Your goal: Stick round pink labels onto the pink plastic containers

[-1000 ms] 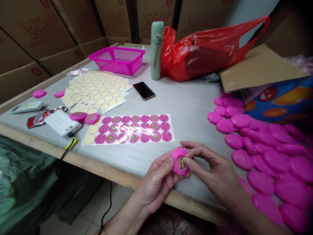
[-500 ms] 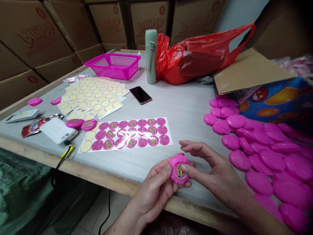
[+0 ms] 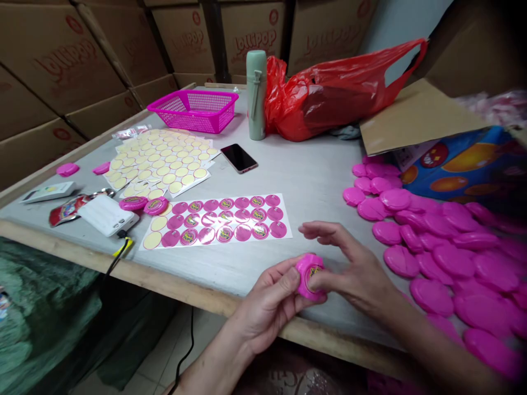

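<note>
Near the table's front edge my left hand (image 3: 276,300) grips a round pink plastic case (image 3: 304,274) between thumb and fingers. On its face is a round pink sticker with yellow lettering, partly covered by a thumb. That thumb belongs to my right hand (image 3: 349,269), which presses the sticker while its other fingers stretch out in the air, apart from the case. Just left of the hands lies a sheet of round pink stickers (image 3: 209,220), with several bare cream spots at its left end. A large spread of pink cases (image 3: 436,241) without visible stickers lies to the right.
Used backing sheets (image 3: 160,159) lie behind a white power bank (image 3: 107,215). A phone (image 3: 239,158), a pink basket (image 3: 195,112), a green flask (image 3: 256,96) and a red plastic bag (image 3: 337,99) stand farther back. An opened carton (image 3: 424,118) is at right.
The case has turned slightly in my left hand, so its face is seen at a steeper slant. My right thumb has slid across the sticker and hides more of it.
</note>
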The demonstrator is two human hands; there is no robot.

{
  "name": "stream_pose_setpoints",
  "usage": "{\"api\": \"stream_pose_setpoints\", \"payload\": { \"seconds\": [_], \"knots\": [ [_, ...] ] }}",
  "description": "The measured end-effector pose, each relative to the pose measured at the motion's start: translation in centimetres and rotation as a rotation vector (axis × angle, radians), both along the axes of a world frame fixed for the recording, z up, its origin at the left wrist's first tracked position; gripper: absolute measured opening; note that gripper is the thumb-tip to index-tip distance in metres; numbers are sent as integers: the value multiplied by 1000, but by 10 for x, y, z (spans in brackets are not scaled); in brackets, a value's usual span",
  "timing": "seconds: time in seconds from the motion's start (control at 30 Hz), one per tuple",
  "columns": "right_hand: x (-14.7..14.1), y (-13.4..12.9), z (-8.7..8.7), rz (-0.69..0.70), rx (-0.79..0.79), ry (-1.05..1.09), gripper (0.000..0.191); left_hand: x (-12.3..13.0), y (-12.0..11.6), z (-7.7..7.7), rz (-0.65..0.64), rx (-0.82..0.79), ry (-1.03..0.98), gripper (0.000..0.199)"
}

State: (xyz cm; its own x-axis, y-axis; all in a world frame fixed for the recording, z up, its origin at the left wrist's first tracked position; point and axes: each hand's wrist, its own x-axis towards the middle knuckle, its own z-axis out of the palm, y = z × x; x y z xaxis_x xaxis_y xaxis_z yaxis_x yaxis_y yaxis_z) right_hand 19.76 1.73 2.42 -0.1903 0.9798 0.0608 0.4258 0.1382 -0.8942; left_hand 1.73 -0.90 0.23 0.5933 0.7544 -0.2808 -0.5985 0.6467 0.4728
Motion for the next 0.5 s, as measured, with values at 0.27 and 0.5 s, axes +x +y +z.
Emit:
{"api": "stream_pose_setpoints", "payload": {
  "seconds": [0.27, 0.5],
  "knots": [
    [17, -4, -8, 311, 181, -337, 125, -4, 4, -1, 5, 33, 0, 37],
    [1, -6, -7, 7, -122, 30, 49, 6, -6, 1, -38, 125, 47, 48]
  ]
}}
